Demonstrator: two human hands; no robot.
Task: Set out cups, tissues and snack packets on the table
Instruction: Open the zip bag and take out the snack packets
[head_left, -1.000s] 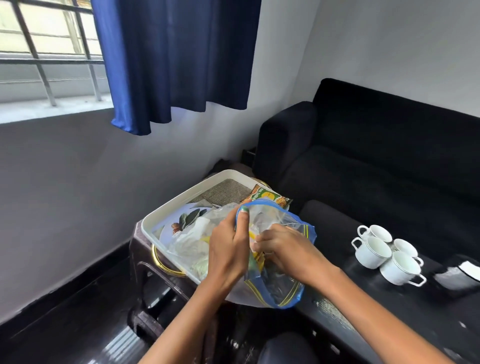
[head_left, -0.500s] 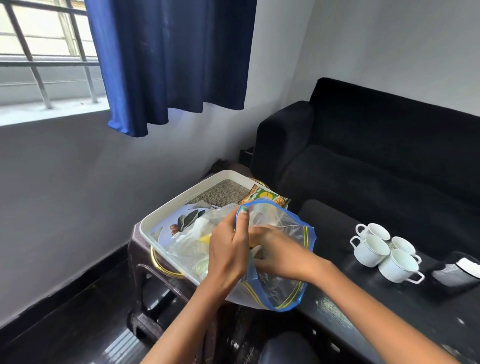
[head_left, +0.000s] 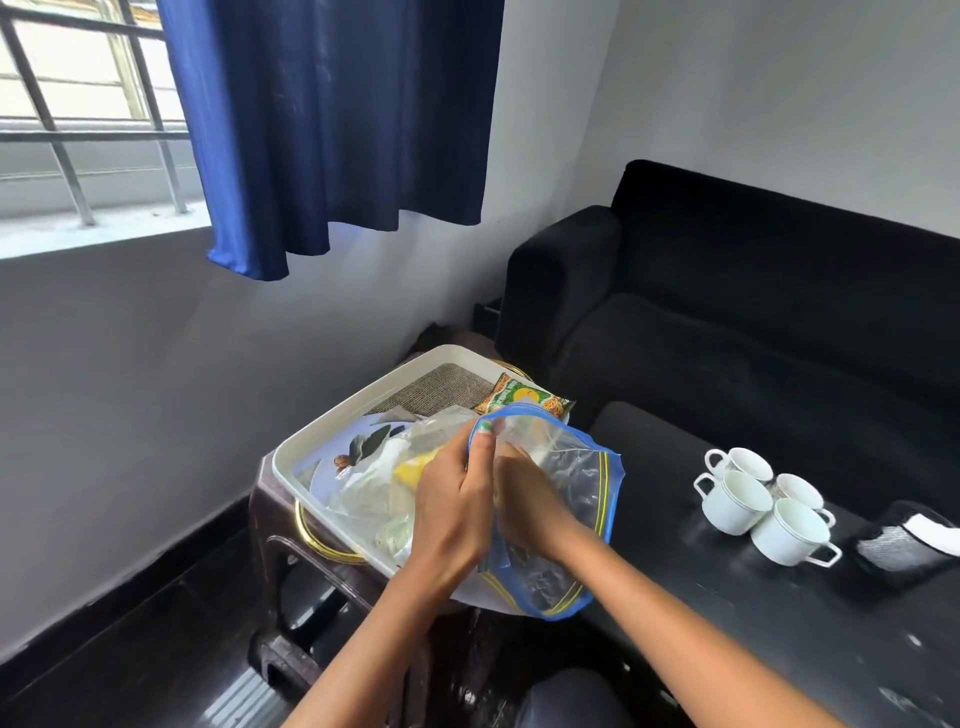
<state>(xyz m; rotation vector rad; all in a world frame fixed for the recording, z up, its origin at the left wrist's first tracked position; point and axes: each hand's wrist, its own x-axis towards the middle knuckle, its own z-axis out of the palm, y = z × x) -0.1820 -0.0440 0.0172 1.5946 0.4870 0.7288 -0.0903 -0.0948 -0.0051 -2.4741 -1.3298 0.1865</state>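
L hand (head_left: 457, 499) pinches the blue rim of the zip bag (head_left: 566, 467), holding the mouth open over the white tray (head_left: 332, 431). R hand (head_left: 524, 493) is inside the bag; fingers hidden, can't tell if they grip anything. Four cups (head_left: 763, 509) already on the dark table (head_left: 675, 613), right, w/ tissue holder (head_left: 904, 540) beside them. One snack packet (head_left: 524, 397) at tray's far end. Best: keep the mouth taut and wide, pull packets straight out w/o snagging the zip.

A single head-worn wide-angle view looks forward and down from close above the white tray (head_left: 332, 431), with the dark table (head_left: 779, 623) right of it and the sofa (head_left: 727, 322) beyond.
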